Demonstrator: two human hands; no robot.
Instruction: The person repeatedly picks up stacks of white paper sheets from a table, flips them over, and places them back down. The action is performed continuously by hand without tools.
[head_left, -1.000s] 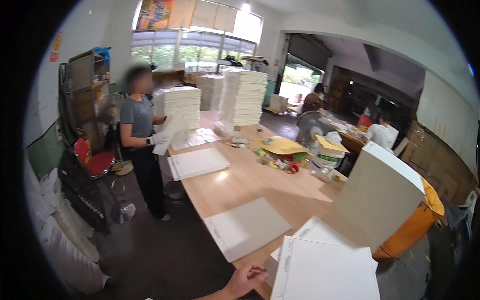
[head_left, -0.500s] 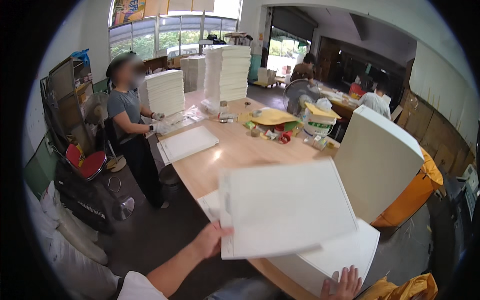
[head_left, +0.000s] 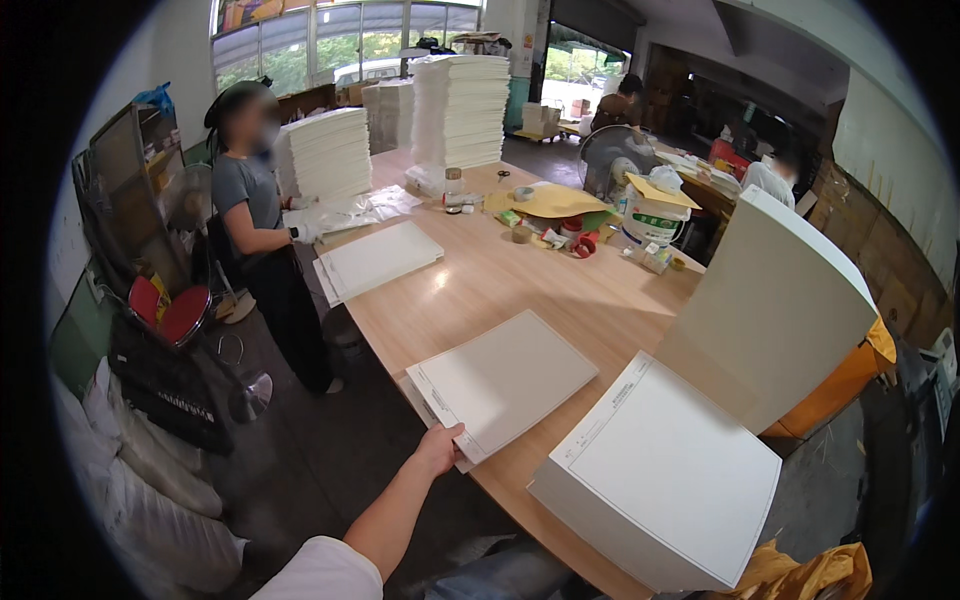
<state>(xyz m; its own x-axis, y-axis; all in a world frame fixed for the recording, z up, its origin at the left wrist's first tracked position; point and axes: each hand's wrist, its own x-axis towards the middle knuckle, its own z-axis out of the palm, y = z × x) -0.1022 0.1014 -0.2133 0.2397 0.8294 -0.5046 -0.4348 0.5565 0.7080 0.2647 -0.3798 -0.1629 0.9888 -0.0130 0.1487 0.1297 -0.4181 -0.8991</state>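
At the table's near edge, my left hand (head_left: pixel 440 449) grips the near corner of a white printed sheet (head_left: pixel 505 375), thumb on top and fingers beneath. That sheet lies over at least one other, whose edge peeks out at the left. To the right stands a thick stack of white printed sheets (head_left: pixel 672 465), a thin border line and small print along the top sheet's edge. No hand touches this stack. My right hand is out of view.
A tall white stack (head_left: pixel 780 300) rises at the right. Across the table (head_left: pixel 480 290), a co-worker (head_left: pixel 250 190) stands by a low pile of sheets (head_left: pixel 380 260). Tape rolls, scissors, a white bucket (head_left: pixel 652 215) and tall paper stacks (head_left: pixel 460 115) occupy the far part.
My left hand has brought the sheet down from mid-air onto the table at the left. The thick stack's top is uncovered, and my right hand has left the view.
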